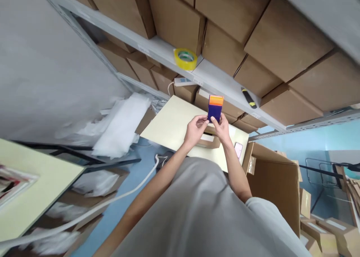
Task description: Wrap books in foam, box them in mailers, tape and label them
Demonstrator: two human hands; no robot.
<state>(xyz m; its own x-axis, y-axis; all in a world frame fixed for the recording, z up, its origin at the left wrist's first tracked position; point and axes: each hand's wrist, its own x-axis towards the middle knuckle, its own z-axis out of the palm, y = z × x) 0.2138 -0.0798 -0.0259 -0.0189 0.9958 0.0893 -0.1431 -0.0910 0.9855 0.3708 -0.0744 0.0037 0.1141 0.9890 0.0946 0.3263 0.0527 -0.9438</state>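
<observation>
A small dark purple box with an orange top band (215,110) is held upright above the pale tabletop (165,123). My right hand (221,128) grips its lower right part, thumb on the front face. At its lower left edge, my left hand (195,129) pinches with thumb and fingers. Below both hands a cardboard box (209,141) with a white label lies on the table, partly covered by them. To the right of my right forearm rests a phone (238,149).
Shelves above hold cardboard boxes (174,17), a roll of yellow tape (185,59) and a black-and-yellow cutter (249,98). A large open carton (274,182) stands at right. White plastic packaging (120,125) is heaped at left. A pale cable (118,199) crosses the lower left.
</observation>
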